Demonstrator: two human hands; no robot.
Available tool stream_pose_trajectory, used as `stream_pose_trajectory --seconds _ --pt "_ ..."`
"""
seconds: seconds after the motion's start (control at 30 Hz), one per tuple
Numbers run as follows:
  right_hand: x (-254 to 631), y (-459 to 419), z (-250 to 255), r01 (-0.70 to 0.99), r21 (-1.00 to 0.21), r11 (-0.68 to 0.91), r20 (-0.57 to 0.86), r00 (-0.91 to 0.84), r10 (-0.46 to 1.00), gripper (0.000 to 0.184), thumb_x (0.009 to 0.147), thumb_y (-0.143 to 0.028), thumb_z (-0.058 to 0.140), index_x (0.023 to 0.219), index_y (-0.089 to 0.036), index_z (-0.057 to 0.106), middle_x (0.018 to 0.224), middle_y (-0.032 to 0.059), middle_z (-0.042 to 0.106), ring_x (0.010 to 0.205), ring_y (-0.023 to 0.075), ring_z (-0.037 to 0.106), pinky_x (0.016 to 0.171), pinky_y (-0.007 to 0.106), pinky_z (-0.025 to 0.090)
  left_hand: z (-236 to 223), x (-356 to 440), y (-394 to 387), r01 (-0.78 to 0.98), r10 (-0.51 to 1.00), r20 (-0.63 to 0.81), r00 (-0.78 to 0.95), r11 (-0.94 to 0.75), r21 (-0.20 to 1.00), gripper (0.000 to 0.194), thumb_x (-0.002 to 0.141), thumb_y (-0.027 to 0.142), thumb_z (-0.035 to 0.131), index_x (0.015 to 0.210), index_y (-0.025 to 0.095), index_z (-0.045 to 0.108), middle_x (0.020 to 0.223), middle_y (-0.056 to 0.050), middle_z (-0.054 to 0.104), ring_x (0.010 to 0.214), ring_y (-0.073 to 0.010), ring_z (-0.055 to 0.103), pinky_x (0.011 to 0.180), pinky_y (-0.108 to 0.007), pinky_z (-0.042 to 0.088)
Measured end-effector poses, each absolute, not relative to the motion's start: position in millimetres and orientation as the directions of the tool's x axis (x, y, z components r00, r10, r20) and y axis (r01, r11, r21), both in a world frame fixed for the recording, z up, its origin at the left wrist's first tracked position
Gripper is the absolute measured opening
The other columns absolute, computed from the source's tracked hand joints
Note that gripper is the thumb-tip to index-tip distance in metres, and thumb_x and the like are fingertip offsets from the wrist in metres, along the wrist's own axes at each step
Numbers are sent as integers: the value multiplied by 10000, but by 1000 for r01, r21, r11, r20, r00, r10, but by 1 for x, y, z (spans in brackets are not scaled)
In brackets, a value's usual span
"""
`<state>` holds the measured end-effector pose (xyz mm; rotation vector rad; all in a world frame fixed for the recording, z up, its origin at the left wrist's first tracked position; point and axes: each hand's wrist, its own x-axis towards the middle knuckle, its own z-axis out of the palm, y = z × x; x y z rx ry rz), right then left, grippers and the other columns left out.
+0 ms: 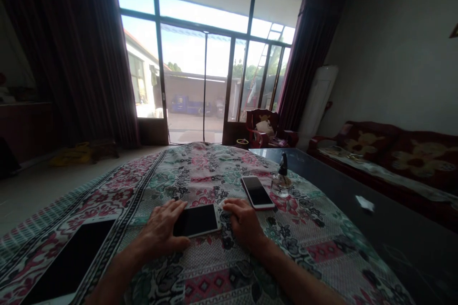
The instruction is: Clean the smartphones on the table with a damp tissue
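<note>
A white smartphone (pixel 196 220) lies face up on the patterned cloth (pixel 214 176), its dark screen showing. My left hand (pixel 161 226) sits over the phone's left end, with thumb and fingers on its edges. My right hand (pixel 245 221) rests palm down just right of that phone, fingertips near its upper corner. A second phone in a pink case (pixel 257 192) lies beyond my right hand, apart from it. A large black-screened tablet (pixel 69 259) lies to the left of my left hand. A small glass bottle with a black top (pixel 281 176) stands past the pink-cased phone.
The cloth partly covers a dark glossy table (pixel 343 186), which holds a white paper scrap (pixel 365 203). A red patterned sofa (pixel 393 152) lines the right wall. Ahead stand a red chair (pixel 263 128) and a glass door (pixel 195 81) between dark curtains.
</note>
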<state>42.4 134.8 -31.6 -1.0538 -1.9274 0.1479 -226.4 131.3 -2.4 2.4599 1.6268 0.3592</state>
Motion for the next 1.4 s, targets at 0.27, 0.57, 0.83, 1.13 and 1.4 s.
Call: stream_pose_trajectory --seconds 0.27,0.57,0.83,1.13,1.4 --pt "41 133 -34 655 -484 580 614 -218 759 462 668 24 464 998 -189 707 1088 76 669 1046 215 574 967 355 447 12 -180 135 822 882 59 467 -458 338 859 630 388 690 1411 150 425 1464 -154 443 1338 -350 395 1100 -429 288" --pt "39 133 -36 693 -495 524 583 -182 791 468 665 35 462 992 -201 699 1078 80 637 1036 212 566 943 330 451 0 -179 142 776 848 176 501 -529 343 671 621 305 684 1275 196 576 1320 -119 580 1210 -337 513 1048 -426 345" --pt "42 137 -25 478 -661 579 625 -76 777 368 728 6 450 892 -193 712 941 63 676 905 181 637 839 297 493 19 -204 147 506 903 143 405 -352 787 672 667 309 730 1316 272 558 1288 -61 636 1195 -306 555 1017 -416 406" --pt "28 120 19 242 -740 628 654 40 755 154 845 -198 580 927 -209 710 957 54 694 908 187 649 835 295 503 22 -207 143 -129 850 162 501 -111 985 622 770 393 708 1344 225 536 1232 -97 664 1102 -300 612 964 -412 468" --pt "16 104 32 223 -669 709 730 16 683 162 843 -164 598 956 -217 701 965 51 673 908 167 632 827 286 506 12 -190 139 -283 813 185 552 -26 959 496 805 356 695 1274 222 603 1092 -77 709 907 -197 659 757 -249 516"
